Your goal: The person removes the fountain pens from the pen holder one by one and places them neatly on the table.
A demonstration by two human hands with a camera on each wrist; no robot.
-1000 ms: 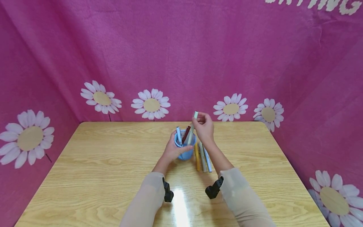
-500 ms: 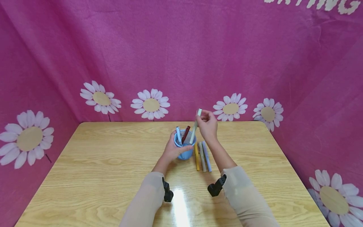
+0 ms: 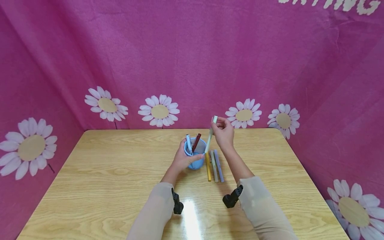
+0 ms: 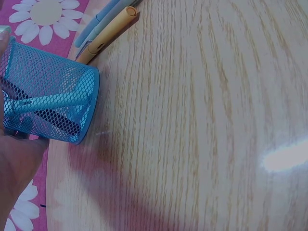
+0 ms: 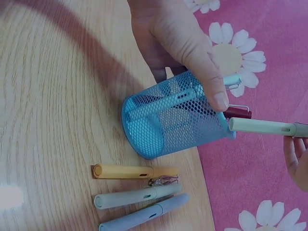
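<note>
My left hand point(image 3: 182, 158) grips a blue mesh pen cup point(image 5: 178, 118) near its rim, thumb across the near side. Inside the cup lean a light blue pen point(image 3: 189, 144) and a dark red pen point(image 3: 196, 142). Between thumb and fingers, my right hand point(image 3: 224, 132) pinches a pale green pen point(image 5: 262, 126) by its capped upper part. Its lower end is just outside the cup's right rim. To the right of the cup lie a yellow pen point(image 5: 125, 171), a grey-green pen point(image 5: 125, 197) and a lavender-blue pen point(image 5: 144, 215), side by side.
The wooden table point(image 3: 120, 173) ends at a pink curtain point(image 3: 192, 66) printed with white daisies. Black wrist cameras sit on both forearms, the left camera point(image 3: 177, 203) and the right camera point(image 3: 232, 197). Glare lies on the table's near middle.
My right hand has moved right, drawing the pale green pen out of the cup to beyond its right rim. The left hand and cup have stayed in place.
</note>
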